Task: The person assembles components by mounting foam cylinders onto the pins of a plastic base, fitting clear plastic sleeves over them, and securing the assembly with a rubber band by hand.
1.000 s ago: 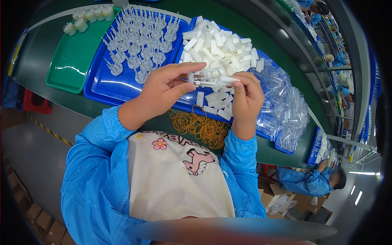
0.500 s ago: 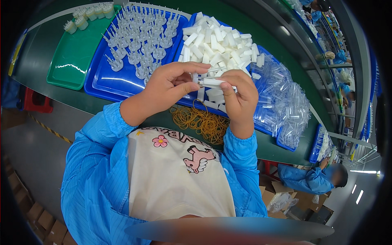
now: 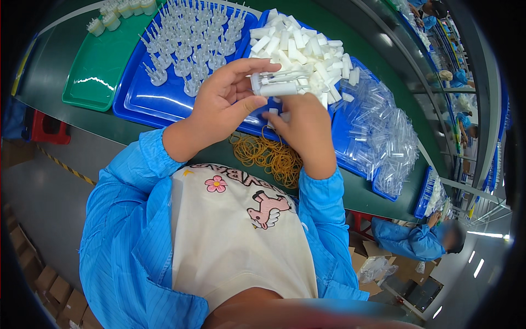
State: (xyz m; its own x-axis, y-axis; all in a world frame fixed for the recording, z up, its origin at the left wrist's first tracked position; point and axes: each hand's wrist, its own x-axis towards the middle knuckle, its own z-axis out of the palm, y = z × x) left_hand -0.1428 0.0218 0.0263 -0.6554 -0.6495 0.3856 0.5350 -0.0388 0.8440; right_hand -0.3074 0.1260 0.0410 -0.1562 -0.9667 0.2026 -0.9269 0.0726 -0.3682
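- Two bare hands, blue cuffs, at work over the block tray [image 3: 255, 125], toward its near edge.
- Left hand [image 3: 227, 90]: thumb and fingers closed narrowly round the disc of one clear pronged base [image 3: 256, 84]; prongs point right, raised above the tray.
- One white block [image 3: 278, 89] lies along the near side of those prongs; whether threaded on, I can't tell.
- Right hand [image 3: 304, 123]: just beside the block's right end, thumb apart from the palm, fingertips mostly hidden. Can't tell what they hold, if anything.
- Block pile [image 3: 296, 41]: heaped across the tray, thickest toward its far edge.
- Left of that, a blue tray [image 3: 148, 101] of more pronged bases [image 3: 200, 33], prongs up, massed from the far edge inward; near left corner bare.
- Green tray [image 3: 90, 82] at the left: white-filled pieces [image 3: 111, 21] grouped along its far edge.
- Rubber bands [image 3: 268, 156]: loose tangle by the tabletop's [image 3: 52, 66] near edge, below the block tray.
- Clear tubes [image 3: 378, 129]: loose heap toward the tabletop's right end.
- Co-worker in blue [image 3: 411, 238], past the tubes.
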